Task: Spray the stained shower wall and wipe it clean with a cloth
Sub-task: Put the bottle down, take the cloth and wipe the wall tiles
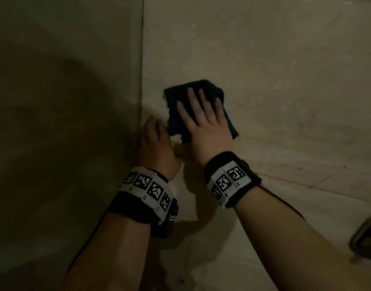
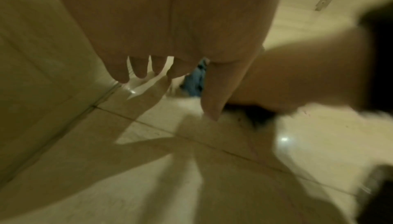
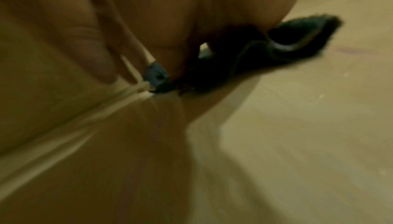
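Right hand [image 1: 203,124] flat on partly hidden, seemingly folded cloth [image 1: 180,95]

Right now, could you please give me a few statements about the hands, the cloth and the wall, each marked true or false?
1. The right hand presses a dark cloth flat against the wall. True.
2. The left hand holds a spray bottle. False: it holds nothing and rests by the wall corner.
3. The cloth is white. False: it is dark blue.
4. Both wrists wear marker bands. True.
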